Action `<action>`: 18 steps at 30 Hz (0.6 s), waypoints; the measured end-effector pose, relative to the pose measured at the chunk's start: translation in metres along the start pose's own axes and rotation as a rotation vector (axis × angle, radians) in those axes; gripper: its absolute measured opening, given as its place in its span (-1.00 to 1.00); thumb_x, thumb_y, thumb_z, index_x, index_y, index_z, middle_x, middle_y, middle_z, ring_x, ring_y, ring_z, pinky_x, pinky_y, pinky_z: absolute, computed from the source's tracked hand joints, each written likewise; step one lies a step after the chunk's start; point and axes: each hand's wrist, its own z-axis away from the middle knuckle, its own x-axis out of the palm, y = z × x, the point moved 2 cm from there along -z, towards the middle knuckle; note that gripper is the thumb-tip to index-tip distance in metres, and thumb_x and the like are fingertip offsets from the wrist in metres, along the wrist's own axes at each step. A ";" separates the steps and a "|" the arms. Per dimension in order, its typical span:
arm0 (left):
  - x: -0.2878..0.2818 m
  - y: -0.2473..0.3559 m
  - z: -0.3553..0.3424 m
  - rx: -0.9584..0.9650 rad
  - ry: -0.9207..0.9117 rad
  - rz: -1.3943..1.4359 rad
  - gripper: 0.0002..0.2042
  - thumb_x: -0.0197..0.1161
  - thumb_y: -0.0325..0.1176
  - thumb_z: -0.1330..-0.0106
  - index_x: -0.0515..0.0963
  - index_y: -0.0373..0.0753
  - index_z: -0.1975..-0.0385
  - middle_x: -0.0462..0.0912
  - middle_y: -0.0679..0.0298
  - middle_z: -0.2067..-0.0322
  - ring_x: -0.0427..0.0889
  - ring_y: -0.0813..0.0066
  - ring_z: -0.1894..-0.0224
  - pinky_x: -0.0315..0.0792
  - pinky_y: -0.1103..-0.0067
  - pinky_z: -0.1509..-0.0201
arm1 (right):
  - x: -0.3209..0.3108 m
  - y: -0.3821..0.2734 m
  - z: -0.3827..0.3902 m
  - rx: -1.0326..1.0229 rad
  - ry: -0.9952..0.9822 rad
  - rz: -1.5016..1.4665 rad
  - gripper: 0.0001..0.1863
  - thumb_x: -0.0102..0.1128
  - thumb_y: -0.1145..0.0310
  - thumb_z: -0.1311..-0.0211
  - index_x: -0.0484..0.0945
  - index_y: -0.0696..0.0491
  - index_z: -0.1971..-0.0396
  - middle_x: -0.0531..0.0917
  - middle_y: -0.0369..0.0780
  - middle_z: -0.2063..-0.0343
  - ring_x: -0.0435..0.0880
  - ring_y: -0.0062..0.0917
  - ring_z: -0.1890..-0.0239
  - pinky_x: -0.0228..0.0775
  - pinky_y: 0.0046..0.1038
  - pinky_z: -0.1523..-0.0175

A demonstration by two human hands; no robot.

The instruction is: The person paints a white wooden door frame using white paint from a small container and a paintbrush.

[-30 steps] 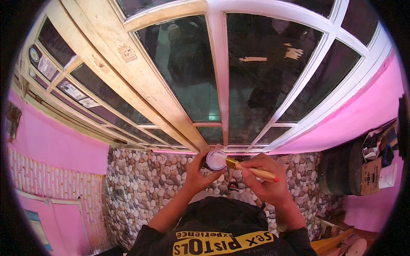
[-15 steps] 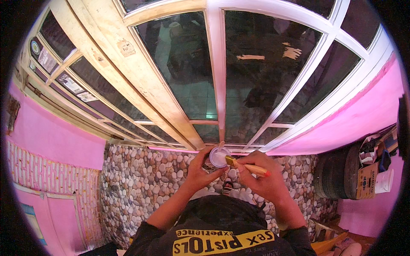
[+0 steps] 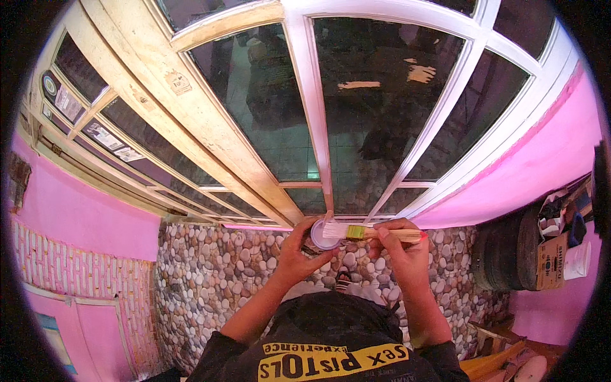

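Note:
My left hand [image 3: 297,256] is closed around a small round cup of white paint [image 3: 326,242], its open top facing up. A wooden stick leans at the cup's far rim. My right hand [image 3: 402,247] grips the wooden handle of a paintbrush [image 3: 356,232], whose tip end is red. The brush lies nearly level, its white-coated bristles over the cup's mouth and pointing left. In front of both hands rises a window frame [image 3: 323,127] with dark glass panes, partly white and partly cream-coloured.
Pebble-patterned flooring [image 3: 210,286] lies below. At the right stand dark tyres [image 3: 506,251], a cardboard box [image 3: 552,261] and a white bucket [image 3: 577,260]. A pink wall [image 3: 89,219] with brick-pattern panelling is on the left. Wooden pieces [image 3: 490,356] lie at lower right.
The paintbrush has come up out of the cup and turned level, showing its coated bristles. My right hand has shifted slightly right and changed its grip; the left still holds the cup.

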 end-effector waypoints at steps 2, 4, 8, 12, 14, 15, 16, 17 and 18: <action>0.001 -0.001 0.000 0.002 -0.007 -0.005 -0.31 0.60 -0.40 -0.08 0.39 -0.30 -0.22 0.57 0.14 -0.09 0.59 0.40 -0.13 0.50 0.48 -0.20 | -0.003 0.003 0.002 0.028 0.054 -0.077 -0.82 0.26 0.39 -0.40 0.59 0.24 0.24 0.70 -0.15 0.46 0.70 -0.54 0.50 0.59 -0.49 0.40; 0.002 -0.003 0.000 0.004 -0.019 -0.015 -0.31 0.60 -0.40 -0.08 0.39 -0.30 -0.22 0.56 0.15 -0.09 0.58 0.40 -0.13 0.50 0.49 -0.19 | -0.005 0.007 0.004 0.033 0.081 -0.093 -0.79 0.21 0.38 -0.43 0.57 0.25 0.24 0.71 -0.12 0.44 0.70 -0.50 0.51 0.59 -0.47 0.42; 0.006 -0.003 0.003 -0.030 -0.035 0.049 -0.29 0.60 -0.40 -0.08 0.37 -0.32 -0.23 0.56 0.12 -0.10 0.57 0.39 -0.16 0.47 0.46 -0.23 | -0.012 0.010 0.010 0.089 0.107 -0.195 -0.76 0.16 0.35 -0.46 0.54 0.26 0.24 0.71 -0.06 0.42 0.70 -0.44 0.52 0.61 -0.43 0.45; 0.007 -0.010 0.010 -0.030 -0.022 0.036 -0.28 0.59 -0.41 -0.08 0.34 -0.34 -0.25 0.55 0.08 -0.11 0.55 0.36 -0.18 0.42 0.42 -0.29 | -0.015 0.021 0.014 0.135 0.123 -0.324 -0.77 0.14 0.34 -0.47 0.54 0.25 0.22 0.71 -0.06 0.42 0.71 -0.42 0.51 0.62 -0.40 0.43; 0.005 -0.008 0.010 -0.046 -0.049 0.032 -0.28 0.58 -0.43 -0.09 0.33 -0.35 -0.25 0.54 0.09 -0.12 0.55 0.35 -0.18 0.41 0.41 -0.31 | -0.015 0.026 0.013 0.154 0.112 -0.466 -0.80 0.13 0.36 -0.46 0.54 0.22 0.20 0.71 -0.07 0.41 0.72 -0.40 0.47 0.64 -0.37 0.36; 0.004 -0.012 0.012 -0.074 -0.050 0.035 -0.24 0.60 -0.43 -0.06 0.31 -0.34 -0.26 0.52 0.08 -0.14 0.54 0.32 -0.21 0.40 0.38 -0.33 | -0.015 0.025 0.014 0.148 0.111 -0.478 -0.80 0.13 0.36 -0.46 0.54 0.22 0.20 0.71 -0.07 0.41 0.72 -0.40 0.47 0.64 -0.37 0.36; 0.002 -0.013 0.015 -0.103 -0.049 0.037 -0.20 0.62 -0.43 -0.03 0.29 -0.34 -0.28 0.51 0.08 -0.17 0.52 0.29 -0.23 0.40 0.34 -0.36 | -0.013 0.024 0.014 0.165 0.106 -0.536 -0.82 0.13 0.37 -0.46 0.53 0.20 0.18 0.71 -0.08 0.40 0.73 -0.40 0.45 0.64 -0.36 0.34; 0.000 -0.011 0.017 -0.098 -0.052 0.027 -0.20 0.62 -0.43 -0.03 0.29 -0.34 -0.28 0.51 0.08 -0.17 0.52 0.29 -0.23 0.40 0.34 -0.36 | -0.011 0.023 0.015 0.184 0.100 -0.594 -0.83 0.13 0.37 -0.45 0.53 0.19 0.17 0.71 -0.08 0.38 0.73 -0.39 0.43 0.64 -0.35 0.31; 0.000 -0.006 0.018 -0.103 -0.042 0.017 -0.24 0.61 -0.44 -0.05 0.31 -0.35 -0.26 0.52 0.09 -0.15 0.54 0.32 -0.21 0.40 0.38 -0.33 | -0.010 0.022 0.014 0.177 0.102 -0.603 -0.83 0.13 0.37 -0.45 0.53 0.19 0.17 0.71 -0.08 0.38 0.73 -0.39 0.43 0.64 -0.35 0.31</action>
